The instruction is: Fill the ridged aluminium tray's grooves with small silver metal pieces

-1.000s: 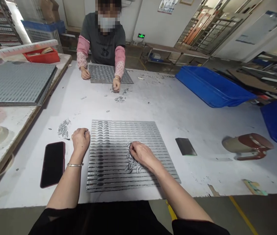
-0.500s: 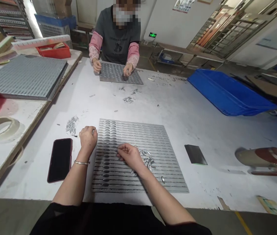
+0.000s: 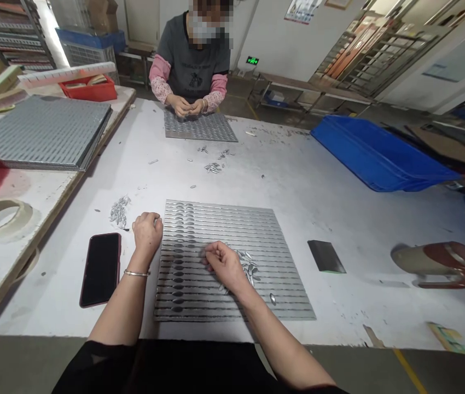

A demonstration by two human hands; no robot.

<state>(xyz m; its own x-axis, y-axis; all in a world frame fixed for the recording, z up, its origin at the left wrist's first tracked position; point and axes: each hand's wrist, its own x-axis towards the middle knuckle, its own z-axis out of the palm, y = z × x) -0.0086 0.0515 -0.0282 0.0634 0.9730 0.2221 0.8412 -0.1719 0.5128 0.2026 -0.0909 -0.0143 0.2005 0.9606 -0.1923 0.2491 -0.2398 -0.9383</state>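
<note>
A grey slatted panel (image 3: 265, 246) lies flat on the white table before me, with two columns of dark pointed-oval pieces (image 3: 178, 262) set along its left side. My left hand (image 3: 147, 230) rests curled at the panel's upper left edge; whatever its fingers hold is hidden. Over the panel's middle, my right hand (image 3: 222, 262) has thumb and fingers pinched together, their tips smeared by motion. Whether a piece sits between them is unclear. Loose silver oval pieces (image 3: 249, 269) lie beside that hand on the panel, with a single oval piece (image 3: 272, 299) lower right.
Left of me are a phone (image 3: 101, 269) and a pile of oval pieces (image 3: 120, 212). A co-worker (image 3: 195, 65) handles another panel (image 3: 199, 130) opposite. Rightward stand a blue bin (image 3: 380, 156), a dark square (image 3: 326, 256) and a lidded mug (image 3: 441, 264). Stacked panels (image 3: 44, 131) occupy the side table.
My right hand has shifted slightly right, away from the second column, which shows one more oval piece uncovered near its lower end. My left hand stays put. The co-worker's hands have come together.
</note>
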